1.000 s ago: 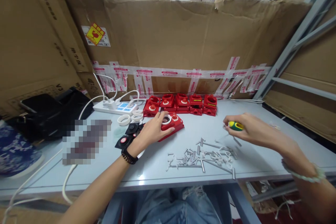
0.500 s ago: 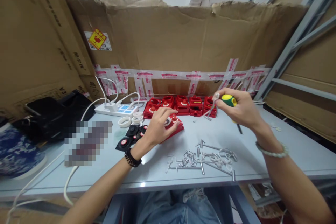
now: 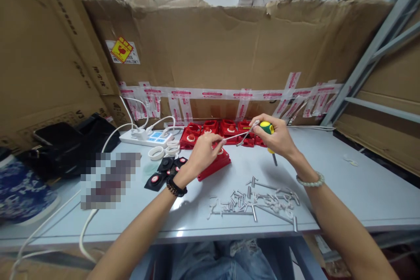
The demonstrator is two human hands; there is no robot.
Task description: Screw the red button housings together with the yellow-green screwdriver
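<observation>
My left hand [image 3: 201, 158] pinches one end of a thin white cord [image 3: 236, 135] above a red box [image 3: 215, 167] with a white ring on top. The cord runs taut to my right hand [image 3: 278, 139], whose fingers hold its other end. A screwdriver [image 3: 267, 128] with a yellow and green handle is also gripped in my right hand, its shaft pointing down. From the right fingers a small metal rod [image 3: 243, 138] dangles. Behind the hands stands a row of red housings [image 3: 229, 127], partly hidden.
Loose metal pins [image 3: 239, 201] and rods with white cords lie near the front edge. To the left are black packets [image 3: 156, 179], white rings [image 3: 156, 153] and a white power strip [image 3: 144, 139]. Cardboard [image 3: 210, 52] walls the back; a metal frame [image 3: 361, 65] stands right.
My right hand has moved left with the screwdriver and cord. My left hand has left the red box and taken the cord's end, and the cord is now stretched between both hands.
</observation>
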